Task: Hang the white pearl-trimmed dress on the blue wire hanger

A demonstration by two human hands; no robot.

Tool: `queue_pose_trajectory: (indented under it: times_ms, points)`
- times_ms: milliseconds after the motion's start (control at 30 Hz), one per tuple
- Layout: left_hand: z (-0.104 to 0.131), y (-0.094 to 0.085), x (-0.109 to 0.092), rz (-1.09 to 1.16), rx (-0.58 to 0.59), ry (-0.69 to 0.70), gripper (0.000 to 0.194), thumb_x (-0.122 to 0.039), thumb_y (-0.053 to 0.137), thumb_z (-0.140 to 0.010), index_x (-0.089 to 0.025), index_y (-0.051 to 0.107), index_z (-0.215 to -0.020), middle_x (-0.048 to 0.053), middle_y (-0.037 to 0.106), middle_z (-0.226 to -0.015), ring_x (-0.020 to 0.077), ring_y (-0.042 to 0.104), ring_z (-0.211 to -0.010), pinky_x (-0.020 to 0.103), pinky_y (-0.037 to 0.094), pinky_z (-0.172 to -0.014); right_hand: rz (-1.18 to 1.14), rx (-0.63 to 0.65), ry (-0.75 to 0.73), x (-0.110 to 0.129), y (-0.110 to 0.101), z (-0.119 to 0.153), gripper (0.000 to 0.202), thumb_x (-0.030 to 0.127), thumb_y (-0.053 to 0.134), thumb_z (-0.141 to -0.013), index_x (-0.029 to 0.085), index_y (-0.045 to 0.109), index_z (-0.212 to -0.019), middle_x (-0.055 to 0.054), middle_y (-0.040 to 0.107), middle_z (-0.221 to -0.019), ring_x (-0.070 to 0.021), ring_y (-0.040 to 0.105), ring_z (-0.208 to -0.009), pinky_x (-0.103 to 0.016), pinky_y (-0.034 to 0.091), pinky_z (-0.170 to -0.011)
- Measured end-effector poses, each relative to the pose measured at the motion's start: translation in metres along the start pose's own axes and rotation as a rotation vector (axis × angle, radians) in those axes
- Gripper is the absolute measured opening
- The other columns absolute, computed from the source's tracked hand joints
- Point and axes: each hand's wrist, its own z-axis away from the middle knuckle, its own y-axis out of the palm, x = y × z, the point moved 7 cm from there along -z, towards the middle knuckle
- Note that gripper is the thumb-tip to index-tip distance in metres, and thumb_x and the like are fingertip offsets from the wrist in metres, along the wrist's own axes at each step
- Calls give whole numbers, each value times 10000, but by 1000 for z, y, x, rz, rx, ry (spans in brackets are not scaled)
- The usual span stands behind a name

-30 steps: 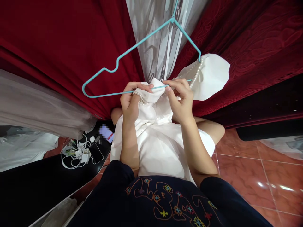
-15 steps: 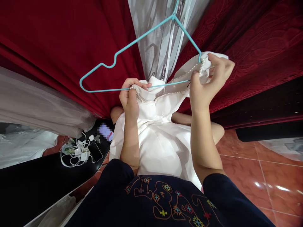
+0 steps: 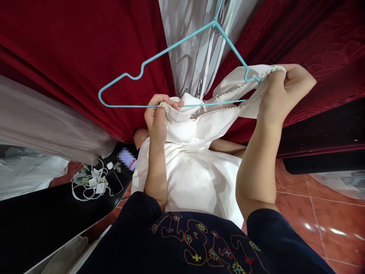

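Observation:
A white dress (image 3: 199,179) with pearl-like beads along its neckline lies over my lap. A light blue hanger (image 3: 176,45) stands above it, its right end inside the dress's right shoulder and its left end bare. My left hand (image 3: 159,114) is closed on the beaded left edge of the dress, against the hanger's bottom bar. With my right hand (image 3: 286,91) I grip the beaded right shoulder, pulled out past the hanger's right end. The fingertips of my right hand are partly hidden by fabric.
Red curtains (image 3: 85,49) and a sheer white curtain (image 3: 188,45) hang in front. On the black bench (image 3: 42,220) at left lie a phone (image 3: 114,182), white cables (image 3: 85,196) and a blurred purple item. Red floor tiles (image 3: 299,205) show at right.
My right hand has moved outward to the right, stretching the dress's shoulder past the hanger's end. The hanger has shifted slightly right. My left hand has stayed nearly in place.

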Motion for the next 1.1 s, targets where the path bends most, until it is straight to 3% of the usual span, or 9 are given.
queue_pose_trajectory:
  times_ms: [100,200,267,367,500,667,800,933,1100]
  points:
    - [0,0,3,-3,-2,-39,366,-627,544,-1014,-285,566,-885,15,628,-719,241,734,-827,439,619,-954,-6,-229,120,-26,-12,-2,277,14,554,-896,133,704,-696,-11,645,-663,-84,579,-639,-247,408,-617]
    - [-1,1,3,69,-24,-29,327,-577,593,-1003,-284,585,-859,0,628,-676,218,697,-722,432,631,-919,-13,-298,282,-45,-17,7,314,-1,509,-898,144,634,-649,4,587,-617,-70,517,-593,-244,378,-604]
    - [-1,3,3,134,-33,-27,274,-504,612,-1001,-279,600,-845,-5,644,-660,202,682,-695,426,637,-921,32,-290,293,-44,-21,17,302,21,492,-916,149,624,-677,-2,611,-662,-82,545,-641,-249,422,-660]
    - [0,8,6,211,-33,-71,185,-380,606,-993,-250,614,-862,3,690,-709,203,733,-795,419,629,-956,80,-140,170,-28,-21,39,221,144,527,-965,135,689,-815,-24,661,-773,-108,593,-752,-274,469,-778]
    - [2,11,13,267,-45,-102,161,-348,649,-958,-221,614,-866,9,695,-736,224,772,-888,429,608,-1010,61,-11,79,0,-20,76,191,240,585,-955,150,750,-920,-43,698,-837,-131,605,-767,-296,468,-759]
    - [3,17,23,296,-62,-154,147,-352,652,-940,-228,611,-871,5,670,-745,229,769,-930,426,585,-1047,3,219,-104,60,1,103,229,411,649,-977,224,779,-993,-35,745,-933,-186,705,-904,-378,554,-854]
    - [4,20,28,280,-85,-171,171,-385,659,-917,-234,596,-866,2,650,-730,226,758,-981,416,563,-1086,-42,234,-207,103,21,110,366,514,585,-1013,239,747,-1192,-86,727,-1126,-229,695,-1077,-441,587,-934]
    - [5,21,31,266,-96,-204,201,-419,657,-911,-237,582,-870,9,648,-746,241,757,-1063,414,555,-1098,-62,192,-195,114,42,113,416,518,439,-1074,244,673,-1281,-137,685,-1258,-281,637,-1269,-528,512,-1128]
    - [9,27,35,228,-97,-274,256,-467,602,-972,-235,546,-881,26,677,-802,266,755,-1169,427,564,-1082,-62,296,-292,114,62,114,345,442,436,-1084,279,705,-1226,-66,716,-1128,-249,680,-1151,-521,513,-1082]
